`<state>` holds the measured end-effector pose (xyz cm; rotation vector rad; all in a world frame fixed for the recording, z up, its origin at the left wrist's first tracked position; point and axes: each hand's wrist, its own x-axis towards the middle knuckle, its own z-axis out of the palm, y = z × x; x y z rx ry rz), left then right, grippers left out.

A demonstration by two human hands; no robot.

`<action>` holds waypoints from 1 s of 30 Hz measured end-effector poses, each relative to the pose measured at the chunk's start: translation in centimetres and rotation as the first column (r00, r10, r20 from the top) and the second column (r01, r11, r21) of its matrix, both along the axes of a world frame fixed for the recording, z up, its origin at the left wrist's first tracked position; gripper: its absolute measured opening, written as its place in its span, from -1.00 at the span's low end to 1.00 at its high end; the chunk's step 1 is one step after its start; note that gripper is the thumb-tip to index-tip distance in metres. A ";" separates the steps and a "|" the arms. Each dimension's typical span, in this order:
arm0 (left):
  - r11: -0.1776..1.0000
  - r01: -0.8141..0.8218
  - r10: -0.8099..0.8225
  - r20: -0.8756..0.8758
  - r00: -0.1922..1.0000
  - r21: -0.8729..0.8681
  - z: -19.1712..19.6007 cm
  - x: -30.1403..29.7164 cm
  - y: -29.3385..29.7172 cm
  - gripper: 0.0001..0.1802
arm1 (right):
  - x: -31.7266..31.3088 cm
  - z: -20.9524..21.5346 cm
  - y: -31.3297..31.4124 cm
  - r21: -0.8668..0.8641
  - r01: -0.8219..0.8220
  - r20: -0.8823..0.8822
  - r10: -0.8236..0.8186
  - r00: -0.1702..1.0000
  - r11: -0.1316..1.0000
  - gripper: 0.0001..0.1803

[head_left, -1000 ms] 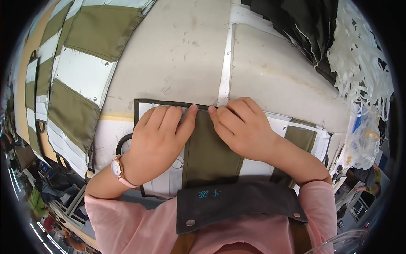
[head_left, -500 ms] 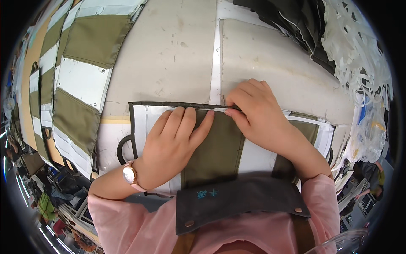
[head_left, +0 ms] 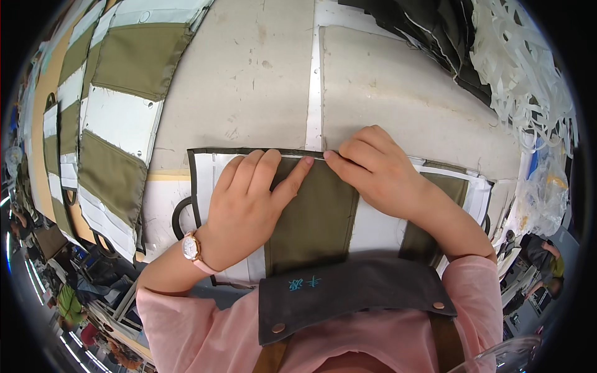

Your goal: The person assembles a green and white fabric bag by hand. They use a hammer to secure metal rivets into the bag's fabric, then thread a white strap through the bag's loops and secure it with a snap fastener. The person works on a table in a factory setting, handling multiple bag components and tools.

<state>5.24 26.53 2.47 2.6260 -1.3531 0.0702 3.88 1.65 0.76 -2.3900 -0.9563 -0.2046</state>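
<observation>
A sewn panel of white and olive-green fabric (head_left: 314, 214) lies on the table in front of me, with dark binding (head_left: 249, 150) along its far edge. My left hand (head_left: 245, 202) rests on the panel, its fingers stretched out and their tips at that edge; a watch is on the wrist. Close beside its index fingertip, my right hand (head_left: 379, 171) pinches the bound edge between thumb and bent fingers. A dark loop (head_left: 178, 217) sticks out from the panel's left side. The near edge of the panel is partly hidden by my dark apron (head_left: 354, 295).
Similar olive-and-white panels (head_left: 118, 118) lie stacked at the left. Dark fabric pieces (head_left: 435, 43) are heaped at the far right, next to a tangle of white strips (head_left: 525, 81) and a clear plastic bag (head_left: 547, 193). Other people are at the rims of the view.
My right hand has shifted slightly left along the far edge, nearer the left index fingertip. The binding between the hands stood a little apart before and now lies flatter.
</observation>
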 end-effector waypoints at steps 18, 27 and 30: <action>0.992 -0.107 0.096 0.155 0.983 0.065 0.1 -1.2 -1.1 -0.56 | -0.1 1.6 1.0 -0.142 0.030 -0.139 -0.050 0.989 0.989 -0.50; 0.977 -0.131 0.117 0.091 0.989 0.165 0.7 -2.1 -1.2 -0.47 | -1.2 1.5 0.6 -0.200 0.027 -0.104 -0.049 0.993 0.979 -0.53; 0.981 -0.125 0.113 0.092 0.989 0.145 0.3 -2.3 -1.2 -0.48 | -1.1 0.8 0.4 -0.152 -0.030 -0.041 0.024 0.999 0.988 -0.57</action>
